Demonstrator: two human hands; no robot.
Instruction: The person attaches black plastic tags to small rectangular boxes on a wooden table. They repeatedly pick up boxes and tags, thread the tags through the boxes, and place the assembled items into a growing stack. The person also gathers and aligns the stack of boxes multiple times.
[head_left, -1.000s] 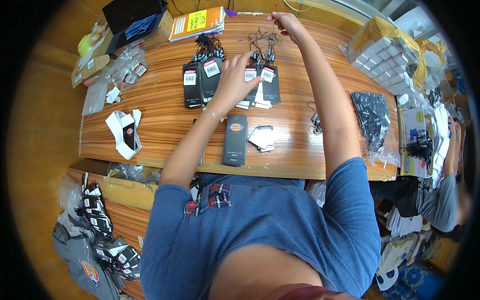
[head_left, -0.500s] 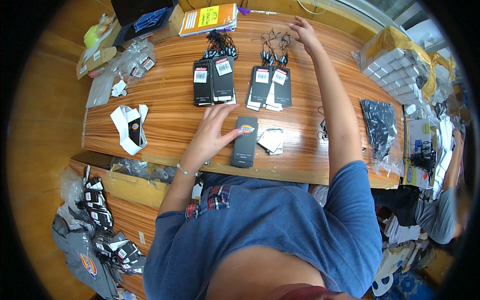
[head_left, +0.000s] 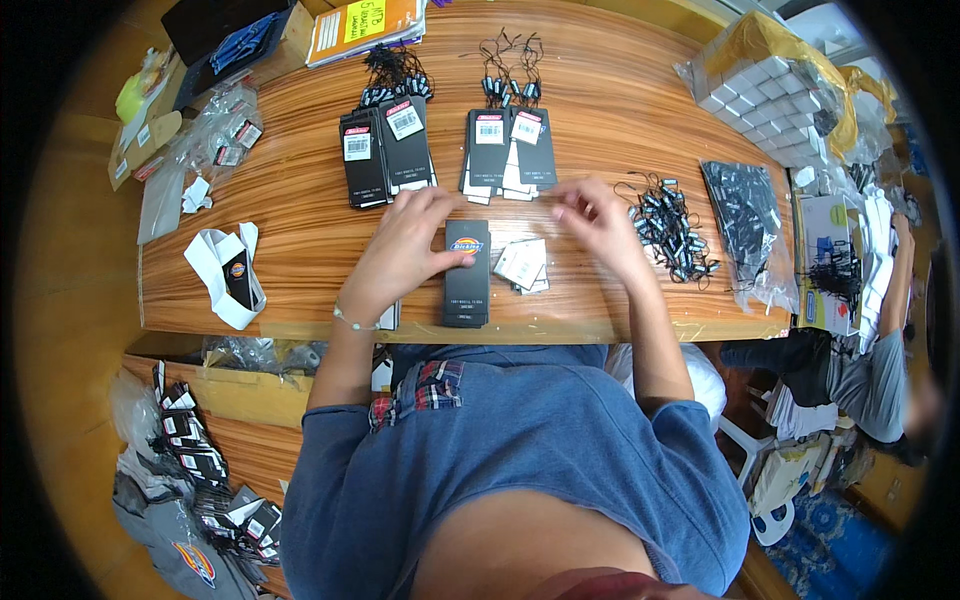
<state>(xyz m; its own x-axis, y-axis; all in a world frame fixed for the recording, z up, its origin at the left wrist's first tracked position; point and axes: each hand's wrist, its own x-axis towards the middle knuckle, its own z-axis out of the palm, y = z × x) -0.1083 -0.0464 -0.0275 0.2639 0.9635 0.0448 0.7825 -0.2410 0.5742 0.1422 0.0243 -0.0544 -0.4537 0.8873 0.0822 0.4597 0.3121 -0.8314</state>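
At the left end of a wood-grain desk (head_left: 300, 260), a folded white strap (head_left: 222, 280) with a black label lies nearer the person than some clear plastic bags (head_left: 218, 125). An orange folder (head_left: 340, 38) sits at the far edge. Next come two overlapping piles of black tags (head_left: 408, 150) with white stickers, their tangled strings (head_left: 393, 72) pointing away from the person. In front of these is the left hand (head_left: 400, 245), wide, with its fingers reaching forward and its thumb stretched right, over the upper part of a dark tag stack (head_left: 467, 290); whether the thumb presses on it, I cannot tell. The stack lies near the middle of the desk's near edge. Beyond it are two more tag piles (head_left: 490, 152), side by side. Just right of the stack are loose white cards (head_left: 520, 264). Past them is the right hand (head_left: 598, 218), loosely curved, a narrow gap between thumb and fingers, its tips pointing left. Beside its wrist lies a heap of black strings (head_left: 675, 235), then a bag of black strings (head_left: 743, 215), with rows of small white boxes (head_left: 760, 110) behind. At far right, a co-worker's arm (head_left: 897, 285) reaches toward white material (head_left: 876, 265).
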